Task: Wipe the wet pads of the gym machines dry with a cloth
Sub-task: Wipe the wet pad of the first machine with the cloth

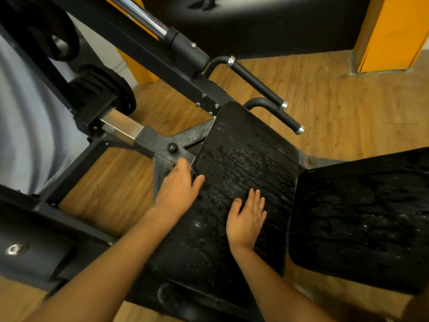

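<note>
The right grip [246, 219], a bare hand, lies flat and released on the long black pad [246, 154], fingers straight and close together, pointing away from the person. Water beads and streaks cover the pad all round this grip and beyond its fingertips.

The left grip [178, 189] sits at the same pad's left edge, just beside the right grip with a strip of wet surface between them. Its thumb [199, 181] rests on the pad's top, while its fingers reach over the edge towards the steel frame [160, 140]; whether they clench round the edge cannot be told.

Right beyond the left grip's fingers stands a round black knob [172, 148] on the frame, and further out a stack of weight plates [104, 91] and a chrome rod [141, 17] slanting overhead. Beyond the right grip's fingertips, past the pad's far end, two black handles [257, 82] stick out sideways. To the right of the right grip a second pad [362, 217], also speckled with drops, lies apart from the first across a narrow gap. A wooden floor [336, 94] shows beneath the machine, and a yellow column [394, 31] rises at the far right.
</note>
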### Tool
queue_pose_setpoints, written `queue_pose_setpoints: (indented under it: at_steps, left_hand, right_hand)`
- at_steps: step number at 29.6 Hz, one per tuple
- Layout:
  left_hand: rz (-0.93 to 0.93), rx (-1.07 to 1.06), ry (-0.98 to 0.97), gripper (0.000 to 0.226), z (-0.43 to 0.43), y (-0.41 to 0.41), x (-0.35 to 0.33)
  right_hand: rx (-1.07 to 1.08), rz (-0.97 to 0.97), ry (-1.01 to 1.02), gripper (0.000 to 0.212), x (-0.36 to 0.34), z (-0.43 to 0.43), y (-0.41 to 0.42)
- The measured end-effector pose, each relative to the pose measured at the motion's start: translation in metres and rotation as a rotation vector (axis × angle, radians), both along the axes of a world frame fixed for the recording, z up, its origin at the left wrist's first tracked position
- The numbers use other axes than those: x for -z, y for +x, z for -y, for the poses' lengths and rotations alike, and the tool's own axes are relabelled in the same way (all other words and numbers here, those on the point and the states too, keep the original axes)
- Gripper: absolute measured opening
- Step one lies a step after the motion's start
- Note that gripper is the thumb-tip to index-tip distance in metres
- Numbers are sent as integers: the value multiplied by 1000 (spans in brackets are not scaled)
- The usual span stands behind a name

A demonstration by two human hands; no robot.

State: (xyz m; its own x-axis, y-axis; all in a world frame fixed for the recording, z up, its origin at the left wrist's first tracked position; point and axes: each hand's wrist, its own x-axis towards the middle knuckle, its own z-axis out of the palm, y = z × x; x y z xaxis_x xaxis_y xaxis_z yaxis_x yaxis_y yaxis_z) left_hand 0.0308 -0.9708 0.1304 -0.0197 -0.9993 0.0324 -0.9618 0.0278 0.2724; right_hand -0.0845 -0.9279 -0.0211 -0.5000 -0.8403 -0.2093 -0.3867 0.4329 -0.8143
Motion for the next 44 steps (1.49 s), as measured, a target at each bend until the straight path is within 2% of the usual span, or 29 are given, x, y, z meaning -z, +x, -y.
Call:
queue_pose_setpoints:
  at_steps: [2, 4, 7, 8, 11, 16, 26, 30, 34, 38, 44]
  left_hand:
    - [-7, 47, -62, 28, 2, 2, 9]
    - [56, 206, -36, 51, 5, 14, 12]
    - [332, 549, -62, 63, 12, 35, 13]
    - [379, 596, -53, 64, 16, 38, 11]
    - [312, 491, 28, 63, 17, 34, 8]
    - [161, 327, -67, 62, 7, 22, 26]
    - [165, 399, -54, 53, 62, 9, 20]
    - [222, 423, -4, 54, 89, -4, 16]
    - [248, 479, 1, 55, 73, 4, 12]
    - [177, 480, 30, 58, 51, 22, 10]
    - [181, 437, -20, 54, 79, 0, 17]
  right_hand:
    - [4, -11, -12, 59, 2, 2, -1]
    - [15, -19, -20, 59, 4, 2, 0]
    - [30, -9, -18, 58, 4, 1, 2]
    - [31, -7, -20, 58, 3, 1, 2]
    - [27, -4, -11, 59, 1, 1, 2]
    - [24, 6, -25, 58, 1, 1, 1]
    - [25, 10, -46, 59, 7, 0, 2]
    - [21, -3, -24, 58, 2, 3, 2]
    - [7, -2, -19, 58, 4, 1, -1]
    - [-16, -6, -7, 58, 4, 1, -1]
    - [0, -17, -27, 71, 4, -1, 1]
